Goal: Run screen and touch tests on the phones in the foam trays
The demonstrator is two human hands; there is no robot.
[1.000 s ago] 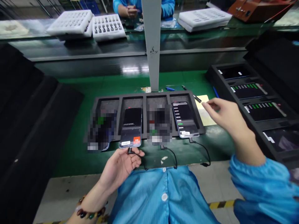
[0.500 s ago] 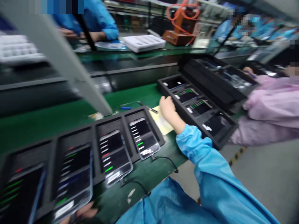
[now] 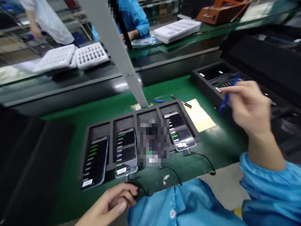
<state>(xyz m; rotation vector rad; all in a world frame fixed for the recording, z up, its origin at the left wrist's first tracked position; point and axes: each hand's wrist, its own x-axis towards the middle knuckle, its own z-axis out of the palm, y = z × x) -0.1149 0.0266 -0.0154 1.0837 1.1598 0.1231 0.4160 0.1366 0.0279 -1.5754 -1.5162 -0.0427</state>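
Observation:
My right hand (image 3: 251, 106), raised at the right beside a dark foam tray (image 3: 196, 77), is closed round a blue pen (image 3: 224, 103), somewhat blurred. Low in the middle, my left hand (image 3: 117, 199) has its fingers curled by the black cable (image 3: 143, 190) plugged into a phone (image 3: 126, 153); whether it grips the cable is hidden. That phone leans in a black foam tray (image 3: 111, 125) of compartments. A phone (image 3: 96, 161) with green lines on its screen is to its left. At the right end is another cabled phone (image 3: 180, 131); the one between is pixelated.
Yellow paper (image 3: 199, 116), a black pen (image 3: 188, 105) and a blue cap (image 3: 159, 101) lie behind the tray. A grey post (image 3: 127, 69) rises from the green bench (image 3: 70, 114). White trays (image 3: 91, 56) stand across the line, where a blue-sleeved person (image 3: 138, 18) sits.
The view has swung left. My right hand has lifted from beside the yellow paper, and the blue pen now shows in it. My left hand has come into fuller view below the phones.

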